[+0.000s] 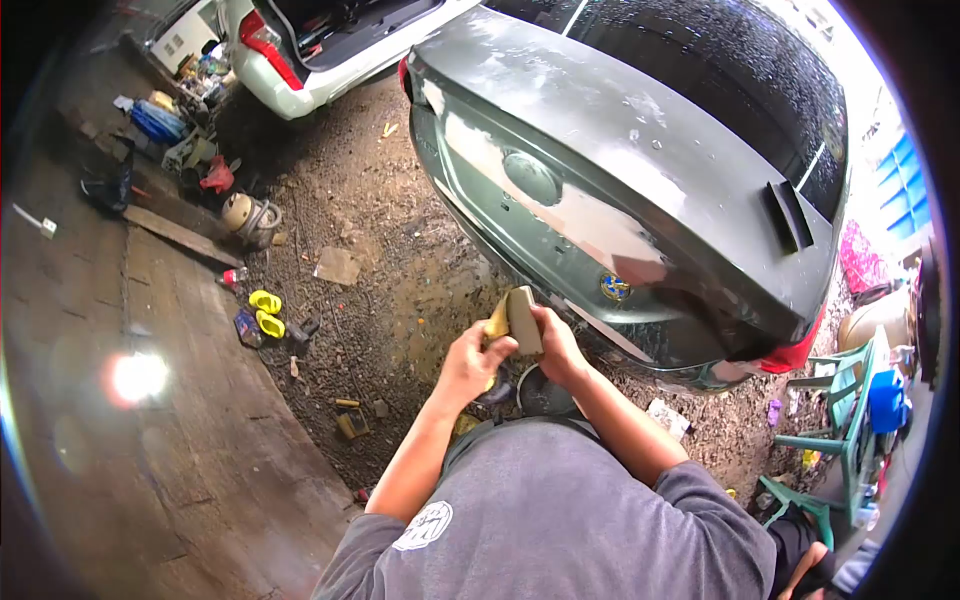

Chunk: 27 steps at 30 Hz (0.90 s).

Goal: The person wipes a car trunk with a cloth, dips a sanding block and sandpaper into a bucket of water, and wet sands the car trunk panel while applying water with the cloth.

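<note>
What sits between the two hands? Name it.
Between the left hand and the right hand: a flat greyish block and a yellow piece, in the head view.

Green chair (858, 415), yellow shoes (268, 312), blue-and-yellow round emblem (615, 287)

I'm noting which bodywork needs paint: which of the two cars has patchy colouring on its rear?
The grey car, at right: pale patches mark its rear, while the white car shows none.

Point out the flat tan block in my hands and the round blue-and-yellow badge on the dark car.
Flat tan block (524, 321): head view, middle of its broad face.
Round blue-and-yellow badge (615, 287): head view, centre of its front.
</note>
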### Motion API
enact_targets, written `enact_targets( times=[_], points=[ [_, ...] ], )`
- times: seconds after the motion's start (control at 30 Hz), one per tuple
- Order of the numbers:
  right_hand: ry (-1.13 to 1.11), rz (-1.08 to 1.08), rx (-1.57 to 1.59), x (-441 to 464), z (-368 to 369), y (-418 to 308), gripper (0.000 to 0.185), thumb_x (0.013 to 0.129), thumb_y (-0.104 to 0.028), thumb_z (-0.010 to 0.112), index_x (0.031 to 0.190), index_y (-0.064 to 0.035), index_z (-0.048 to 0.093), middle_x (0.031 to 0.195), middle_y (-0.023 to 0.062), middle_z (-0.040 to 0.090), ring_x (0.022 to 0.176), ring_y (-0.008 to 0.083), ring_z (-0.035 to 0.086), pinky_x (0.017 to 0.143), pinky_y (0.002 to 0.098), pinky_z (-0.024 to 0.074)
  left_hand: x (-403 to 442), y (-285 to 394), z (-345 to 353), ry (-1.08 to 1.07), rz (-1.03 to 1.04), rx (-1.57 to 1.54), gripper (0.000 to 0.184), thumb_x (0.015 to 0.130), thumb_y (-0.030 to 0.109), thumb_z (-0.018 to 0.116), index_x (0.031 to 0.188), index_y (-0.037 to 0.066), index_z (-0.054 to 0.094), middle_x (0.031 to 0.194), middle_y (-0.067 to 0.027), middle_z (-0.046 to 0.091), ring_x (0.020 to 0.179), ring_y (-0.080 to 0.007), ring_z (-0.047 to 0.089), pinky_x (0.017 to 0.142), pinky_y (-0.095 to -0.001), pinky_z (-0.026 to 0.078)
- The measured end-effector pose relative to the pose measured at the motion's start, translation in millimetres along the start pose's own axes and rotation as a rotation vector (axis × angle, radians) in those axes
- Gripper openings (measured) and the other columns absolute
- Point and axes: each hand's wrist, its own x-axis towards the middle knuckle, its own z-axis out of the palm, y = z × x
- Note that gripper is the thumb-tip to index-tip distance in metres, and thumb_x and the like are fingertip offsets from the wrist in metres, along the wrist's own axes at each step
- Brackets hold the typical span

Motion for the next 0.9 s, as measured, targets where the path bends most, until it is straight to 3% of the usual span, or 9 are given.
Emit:
enact_targets(
  times=[0.03, 0.1, 0.13, 0.2, 0.3, 0.5, 0.7, 0.83, 0.9],
  points=[
    [-0.024, 0.068, 0.147, 2, 0, -2, 0.043, 0.108, -0.036, 0.043, 0.119, -0.005, 0.071, 0.112, 0.0116, 0.073, 0.097, 0.0238, 0.071, 0.089, 0.0425, 0.0583, 6, -1, 4, -0.027, 0.169, 0.237, 0.078, 0.094, 0.065, 0.07, 0.137, 0.0, 0.065, 0.125, -0.0228, 0.068, 0.12, -0.0335, 0.067, 0.097, -0.0416, 0.054],
    [-0.074, 0.212, 0.436, 9, -1, -8, 0.042, 0.108, -0.037, 0.042, 0.116, -0.007, 0.071, 0.11, 0.0128, 0.074, 0.093, 0.0276, 0.073, 0.087, 0.0454, 0.0603, -1, 1, 14, -0.028, 0.201, 0.432, 0.082, 0.092, 0.068, 0.069, 0.138, 0.0, 0.064, 0.136, -0.0229, 0.063, 0.125, -0.039, 0.063, 0.102, -0.044, 0.053],
    [-0.058, 0.24, 0.55, 13, -4, -7, 0.043, 0.108, -0.037, 0.039, 0.111, -0.0081, 0.07, 0.109, 0.014, 0.075, 0.09, 0.0316, 0.074, 0.087, 0.0492, 0.0617, 0, -3, 18, 0.055, 0.344, 0.545, 0.073, 0.09, 0.057, 0.079, 0.134, 0.0, 0.067, 0.138, -0.018, 0.061, 0.097, -0.0244, 0.069, 0.085, -0.0348, 0.055],
    [-0.277, 0.179, 0.623, 11, -17, -4, 0.05, 0.109, -0.044, 0.039, 0.124, -0.0064, 0.069, 0.118, 0.0148, 0.075, 0.103, 0.0328, 0.074, 0.096, 0.0509, 0.0595, -7, -2, 18, 0.052, 0.235, 0.361, 0.067, 0.091, 0.055, 0.078, 0.13, 0.002, 0.066, 0.136, -0.0199, 0.061, 0.113, -0.0342, 0.066, 0.096, -0.041, 0.054],
    [-0.388, 0.152, 0.711, -3, -16, -18, 0.057, 0.109, -0.049, 0.041, 0.134, -0.0043, 0.066, 0.128, 0.0163, 0.073, 0.114, 0.0333, 0.072, 0.105, 0.0518, 0.0561, -14, -4, 18, 0.139, 0.221, 0.096, 0.043, 0.094, 0.028, 0.082, 0.126, 0.004, 0.064, 0.123, -0.009, 0.063, 0.064, -0.0057, 0.051, 0.06, -0.0238, 0.046],
    [-0.274, 0.143, 0.665, -22, -11, -46, 0.061, 0.11, -0.052, 0.039, 0.14, -0.0041, 0.064, 0.135, 0.0164, 0.07, 0.121, 0.0342, 0.07, 0.111, 0.0536, 0.0524, -18, -7, -34, 0.329, 0.096, 0.087, 0.027, 0.096, 0.009, 0.074, 0.122, 0.006, 0.065, 0.113, -0.004, 0.067, 0.066, -0.0033, 0.05, 0.062, -0.0227, 0.046],
    [-0.24, 0.132, 0.632, -30, -22, -49, 0.061, 0.11, -0.052, 0.04, 0.139, -0.0047, 0.064, 0.135, 0.0161, 0.07, 0.12, 0.0341, 0.07, 0.109, 0.0522, 0.0534, -18, -14, -40, 0.297, 0.027, 0.036, 0.024, 0.096, 0.008, 0.074, 0.12, 0.005, 0.07, 0.107, -0.0024, 0.069, 0.069, -0.0033, 0.052, 0.066, -0.0226, 0.049],
    [-0.222, 0.085, 0.434, -20, -26, -29, 0.056, 0.108, -0.048, 0.047, 0.14, -0.0053, 0.062, 0.135, 0.0148, 0.069, 0.122, 0.0307, 0.068, 0.11, 0.0495, 0.0525, -14, 5, -5, 0.124, 0.198, 0.243, 0.042, 0.1, 0.028, 0.077, 0.135, 0.006, 0.068, 0.114, -0.0044, 0.07, 0.085, -0.0068, 0.062, 0.073, -0.0248, 0.053],
    [-0.396, -0.184, 0.19, -32, -11, -31, 0.054, 0.104, -0.037, 0.061, 0.146, -0.0037, 0.055, 0.138, 0.0142, 0.065, 0.127, 0.0252, 0.063, 0.112, 0.0438, 0.0493, -9, 19, 4, 0.047, 0.052, 0.044, 0.065, 0.098, 0.043, 0.077, 0.142, -0.002, 0.061, 0.124, -0.0136, 0.071, 0.105, -0.0195, 0.066, 0.094, -0.0322, 0.052]
  ],
)
